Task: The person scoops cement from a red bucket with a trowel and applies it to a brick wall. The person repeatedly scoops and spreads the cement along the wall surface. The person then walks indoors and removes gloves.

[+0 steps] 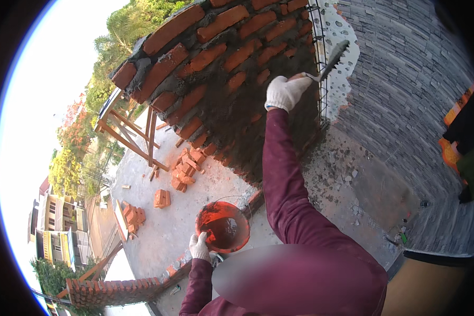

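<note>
In a white glove, my right hand is closed around the handle of a trowel, raised beside the brick wall. Grey mortar coats the trowel blade, which points up and to the right, in front of thin steel rebar. Wet mortar covers much of the wall, with some bricks showing through. My left hand, also gloved, grips the rim of an orange bucket. Inside the bucket is something wet and grey. How its underside is supported cannot be seen.
Loose red bricks lie in piles on the concrete floor, near a wooden trestle. A low brick wall runs along the lower left. To the right stands a grey stone-patterned wall, with mortar crumbs at its foot.
</note>
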Demonstrator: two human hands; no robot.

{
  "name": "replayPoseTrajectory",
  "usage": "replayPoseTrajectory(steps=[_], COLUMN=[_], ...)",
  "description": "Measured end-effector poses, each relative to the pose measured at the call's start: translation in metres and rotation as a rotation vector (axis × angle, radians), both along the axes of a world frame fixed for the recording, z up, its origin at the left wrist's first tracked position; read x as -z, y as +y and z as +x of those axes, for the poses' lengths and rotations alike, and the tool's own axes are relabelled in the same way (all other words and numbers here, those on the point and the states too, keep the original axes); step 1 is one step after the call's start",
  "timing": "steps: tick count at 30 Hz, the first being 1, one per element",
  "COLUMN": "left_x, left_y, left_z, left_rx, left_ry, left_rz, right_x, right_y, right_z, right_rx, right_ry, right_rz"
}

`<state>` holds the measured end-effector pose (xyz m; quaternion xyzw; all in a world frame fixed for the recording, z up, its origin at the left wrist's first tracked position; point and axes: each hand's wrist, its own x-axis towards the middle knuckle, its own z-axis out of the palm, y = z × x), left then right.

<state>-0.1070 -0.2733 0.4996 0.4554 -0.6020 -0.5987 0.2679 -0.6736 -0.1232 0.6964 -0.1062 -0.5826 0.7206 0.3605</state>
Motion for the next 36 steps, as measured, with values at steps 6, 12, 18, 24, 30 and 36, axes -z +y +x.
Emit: replayPoseTrajectory(steps=[6, 12, 18, 24, 30, 36], left_x=[-0.004, 0.005, -0.03, -0.074, -0.09, -0.09], left_y=[0.016, -0.003, -0.02, -0.041, -0.037, 0.008], left_z=[0.128, 0.196, 0.132, 0.047, -0.026, -0.087], left_rx=[-0.18, -0.101, 0.235, 0.568, 0.755, 0.801], left_ry=[-0.051, -0.158, -0.033, -0.273, -0.314, -0.422], left_rz=[0.047, 0.019, 0.041, -0.265, -0.449, -0.454], right_x=[0.027, 0.145, 0.19, 0.188, 0.186, 0.263], right_y=[-0.063, 0.08, 0.048, 0.039, 0.06, 0.11], right_z=[0.284, 0.429, 0.506, 0.489, 0.422, 0.371], right_rx=[-0.689, -1.419, -1.785, -1.578, -1.82, -2.056], right_ry=[0.113, -0.123, -0.143, -0.387, -1.004, -1.371], right_rz=[0.442, 0.929, 1.632, 1.474, 0.907, -0.008])
